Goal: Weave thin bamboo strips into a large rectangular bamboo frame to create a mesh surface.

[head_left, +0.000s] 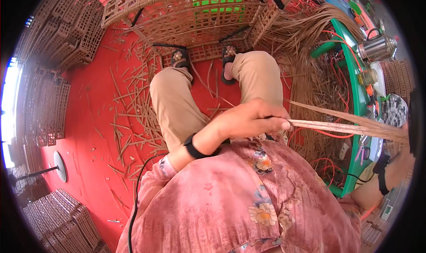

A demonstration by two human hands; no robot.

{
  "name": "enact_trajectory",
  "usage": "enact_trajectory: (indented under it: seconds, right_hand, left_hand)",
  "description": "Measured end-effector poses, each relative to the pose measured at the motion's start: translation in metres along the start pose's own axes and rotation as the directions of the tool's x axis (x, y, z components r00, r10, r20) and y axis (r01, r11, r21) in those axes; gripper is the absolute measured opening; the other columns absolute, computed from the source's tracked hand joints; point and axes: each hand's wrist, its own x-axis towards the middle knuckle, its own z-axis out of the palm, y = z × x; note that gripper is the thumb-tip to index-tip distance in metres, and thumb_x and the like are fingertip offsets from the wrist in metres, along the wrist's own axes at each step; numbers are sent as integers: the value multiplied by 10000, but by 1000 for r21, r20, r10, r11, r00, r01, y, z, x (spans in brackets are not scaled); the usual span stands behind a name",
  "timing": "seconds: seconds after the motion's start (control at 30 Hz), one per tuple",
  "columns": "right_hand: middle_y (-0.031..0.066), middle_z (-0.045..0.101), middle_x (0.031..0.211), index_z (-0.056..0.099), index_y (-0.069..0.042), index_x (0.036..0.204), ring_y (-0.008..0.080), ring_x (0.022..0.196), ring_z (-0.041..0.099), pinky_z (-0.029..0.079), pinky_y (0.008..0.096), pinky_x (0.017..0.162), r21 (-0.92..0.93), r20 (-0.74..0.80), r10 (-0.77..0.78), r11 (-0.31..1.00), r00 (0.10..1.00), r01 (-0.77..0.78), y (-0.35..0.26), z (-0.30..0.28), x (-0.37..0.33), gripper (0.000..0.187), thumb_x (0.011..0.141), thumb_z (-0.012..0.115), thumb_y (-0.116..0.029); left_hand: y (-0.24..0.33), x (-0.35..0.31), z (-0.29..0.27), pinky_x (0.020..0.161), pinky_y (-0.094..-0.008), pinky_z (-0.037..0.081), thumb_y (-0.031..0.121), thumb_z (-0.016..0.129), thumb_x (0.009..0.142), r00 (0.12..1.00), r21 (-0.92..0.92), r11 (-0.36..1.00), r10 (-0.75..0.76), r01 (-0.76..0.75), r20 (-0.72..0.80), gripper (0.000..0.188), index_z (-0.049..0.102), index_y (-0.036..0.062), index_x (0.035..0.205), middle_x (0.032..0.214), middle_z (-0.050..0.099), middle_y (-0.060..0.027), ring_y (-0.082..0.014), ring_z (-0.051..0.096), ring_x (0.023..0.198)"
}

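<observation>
My left hand is closed in front of my lap, thumb and fingers pinching the end of a flat, light brown weaving strip. The strip runs taut to the right. A second brown strip passes behind my left hand and meets the first near the right rim. There my right hand is raised at the meeting point of the strips; its fingers are mostly lost at the dark picture edge, but it appears closed on them. Beyond my knees stands a large woven rattan basket frame with black corner pieces.
Stacks of woven panels line the left side. Cut strip scraps litter the red floor. Long brown strips lie heaped at the right, beside a green table bearing a metal kettle and red cords. A black cable hangs by my left arm.
</observation>
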Motion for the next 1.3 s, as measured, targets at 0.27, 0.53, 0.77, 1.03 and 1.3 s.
enact_trajectory:
  seconds: [0.27, 0.53, 0.77, 1.03, 1.3]
  right_hand:
    - [93, 605, 1238, 547, -44, 1306, 205, 1173, 534, 452, 344, 946, 24, 343, -94, 996, 935, 91, -152, 149, -92, 569, 775, 722, -151]
    - [121, 647, 1151, 517, 22, 1290, 226, 1019, 642, 505, 345, 876, 287, 855, -492, 189, 162, -939, -326, 197, -141, 570, 874, 667, -338]
    - [159, 641, 1134, 517, 77, 1237, 243, 1058, 623, 526, 378, 925, 389, 693, -550, -258, 465, -884, -300, 238, 7, 340, 991, 499, -157]
    - [31, 545, 793, 458, 45, 1311, 34, 587, 365, 287, 175, 468, 779, 464, -341, -282, 818, -560, -343, 226, 49, 408, 990, 539, -193]
    - [106, 692, 998, 620, -26, 1160, 240, 950, 655, 485, 330, 844, 803, 557, -786, 426, 268, -417, -439, 270, -174, 258, 980, 528, -186]
  left_hand:
    - [41, -40, -9, 535, -184, 334, 232, 535, 999, 765, 16, 1000, 29, -24, -643, 289, 673, -22, 1013, 667, 509, 49, -15, 407, 580]
    - [14, -47, 10, 588, -244, 451, 169, 557, 981, 826, 274, 960, 202, -60, -526, 217, 674, -10, 1023, 758, 634, -21, -83, 542, 632]
    - [-84, -74, -6, 599, -376, 517, 231, 590, 918, 781, 527, 743, 9, 412, -624, 212, 686, 42, 907, 727, 669, -127, -275, 673, 662]
    - [-102, -84, -18, 945, -411, 464, 337, 534, 943, 742, 548, 634, -61, 545, -667, 389, 612, 43, 1184, 1189, 610, -198, -317, 585, 1132]
    - [57, -80, -59, 959, -352, 458, 452, 379, 1024, 603, -100, 943, 118, -316, -789, 609, 426, -50, 1367, 1194, 613, -149, -215, 591, 1074]
